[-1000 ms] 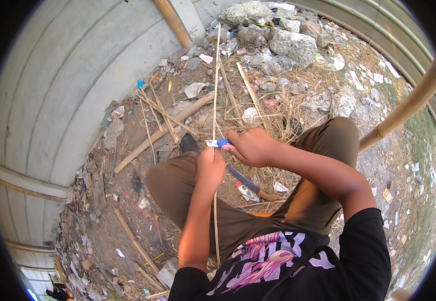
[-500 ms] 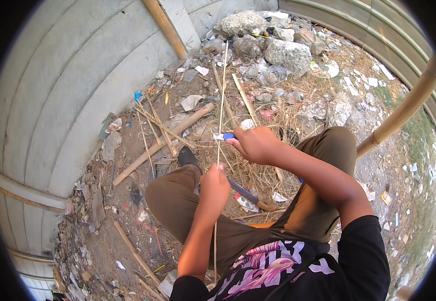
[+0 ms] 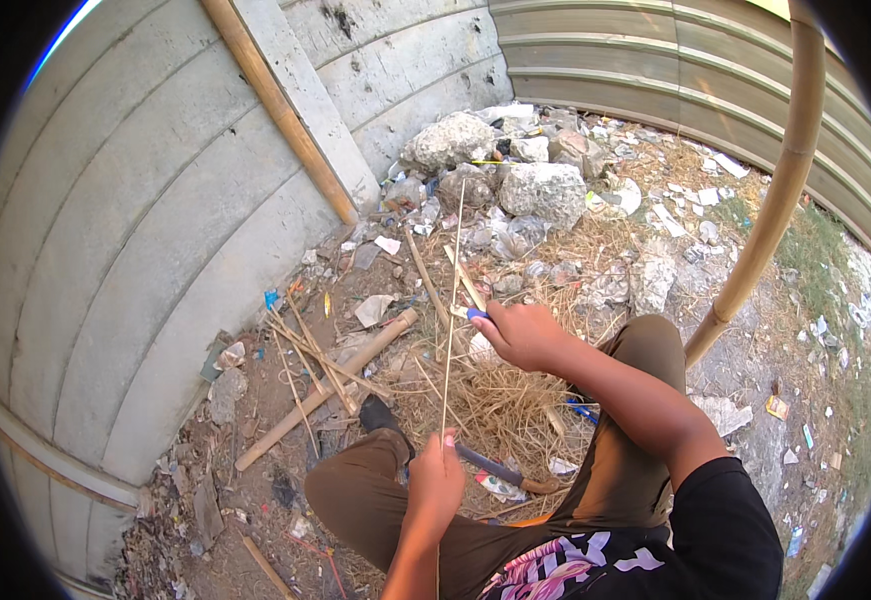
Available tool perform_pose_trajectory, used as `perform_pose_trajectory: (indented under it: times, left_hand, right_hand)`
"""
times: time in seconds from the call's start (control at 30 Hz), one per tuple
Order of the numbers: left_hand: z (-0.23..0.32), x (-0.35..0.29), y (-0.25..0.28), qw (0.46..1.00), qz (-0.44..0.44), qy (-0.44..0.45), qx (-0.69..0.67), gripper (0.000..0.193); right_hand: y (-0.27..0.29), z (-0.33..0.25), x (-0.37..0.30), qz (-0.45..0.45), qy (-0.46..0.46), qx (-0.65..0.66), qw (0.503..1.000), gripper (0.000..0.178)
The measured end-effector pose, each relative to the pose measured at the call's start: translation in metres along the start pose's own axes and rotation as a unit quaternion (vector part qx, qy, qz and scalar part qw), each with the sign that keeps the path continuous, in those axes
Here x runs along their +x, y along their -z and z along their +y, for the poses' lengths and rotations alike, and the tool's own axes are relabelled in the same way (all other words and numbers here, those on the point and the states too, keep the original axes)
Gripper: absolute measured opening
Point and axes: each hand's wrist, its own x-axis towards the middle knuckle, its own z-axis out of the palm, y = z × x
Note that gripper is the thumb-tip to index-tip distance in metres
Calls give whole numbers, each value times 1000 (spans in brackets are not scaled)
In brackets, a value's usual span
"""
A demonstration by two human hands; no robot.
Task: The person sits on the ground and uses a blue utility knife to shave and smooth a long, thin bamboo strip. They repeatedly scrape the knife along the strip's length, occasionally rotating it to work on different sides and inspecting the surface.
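Observation:
A long thin bamboo strip (image 3: pixel 449 370) runs away from me, its far tip pointing toward the rubble. My left hand (image 3: pixel 436 480) is closed around its nearer part, thumb on top, between my legs. Further up, my right hand (image 3: pixel 525 335) grips a small blue-handled knife (image 3: pixel 476 314). The knife's pale blade meets the strip from the right side. Beneath my right hand lies a heap of bamboo shavings (image 3: pixel 505 400). A dark bar-shaped tool with a brown end (image 3: pixel 495 468) rests on the ground between my legs.
Split bamboo sticks (image 3: pixel 310 350) and a thicker bamboo pole (image 3: pixel 325 390) lie to the left. Concrete chunks (image 3: pixel 543 193) and litter sit ahead. A concrete wall (image 3: pixel 165 230) bounds the left; an upright bamboo pole (image 3: pixel 770 230) stands at the right, before a corrugated metal fence (image 3: pixel 635 60).
My right hand with the knife has slid up the strip, farther from my left hand. The view has tilted up, showing more of the wall and fence.

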Motion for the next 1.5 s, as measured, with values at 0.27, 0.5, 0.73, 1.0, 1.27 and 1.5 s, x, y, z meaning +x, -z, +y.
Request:
perform_pose_trajectory:
  times: [0.27, 0.5, 0.73, 1.0, 1.27, 1.5]
  left_hand:
    - [-6, 3, 6, 998, 32, -37, 48, 35]
    - [-3, 0, 9, 998, 50, -24, 42, 34]
    - [11, -7, 9, 997, 8, 17, 71, 32]
    - [8, -7, 3, 995, 49, -91, 5, 28]
    - [7, 2, 10, 993, 84, -78, -9, 28]
    - [9, -1, 9, 993, 97, -69, 17, 27]
  right_hand:
    - [-22, -39, -41, -39, 206, 21, 978, 50]
    - [-14, -41, -37, -25, 240, 6, 970, 47]
    - [-4, -23, -12, 73, 56, -22, 996, 50]
    - [12, -11, -9, 66, 88, -18, 994, 51]
    - [-13, -52, -42, 29, 244, -23, 969, 49]
    - [-25, -49, -38, 130, 258, -55, 956, 49]
